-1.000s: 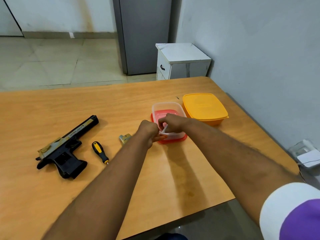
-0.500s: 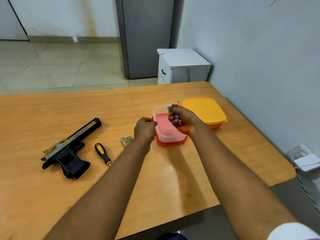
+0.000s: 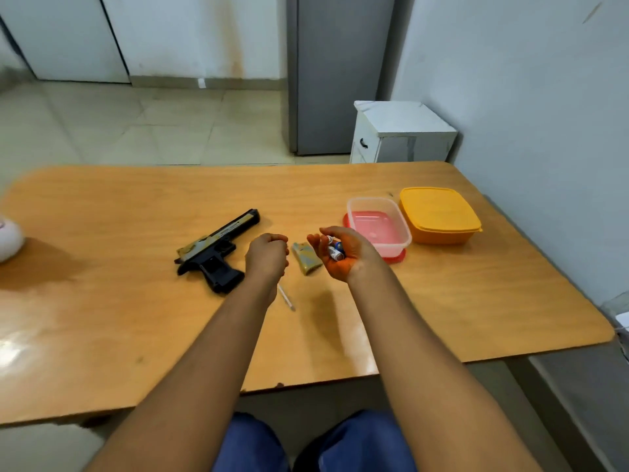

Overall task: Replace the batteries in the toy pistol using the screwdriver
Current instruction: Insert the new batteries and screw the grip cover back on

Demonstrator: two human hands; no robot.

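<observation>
while cupped palm-up, right hand (image 3: 340, 253) cradles batteries (image 3: 335, 250) (fingers curled); left hand (image 3: 267, 257) fisted, holding nothing visible, beside pistol (image 3: 214, 253) on table (image 3: 136, 318).

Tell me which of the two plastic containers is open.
The clear container on the red lid, nearer the right hand, is open; the yellow container beside it has its lid on.

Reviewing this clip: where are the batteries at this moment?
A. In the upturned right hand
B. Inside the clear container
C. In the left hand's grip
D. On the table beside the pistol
A: the batteries lie in the cupped palm of the right hand, while the clear container looks empty.
</observation>
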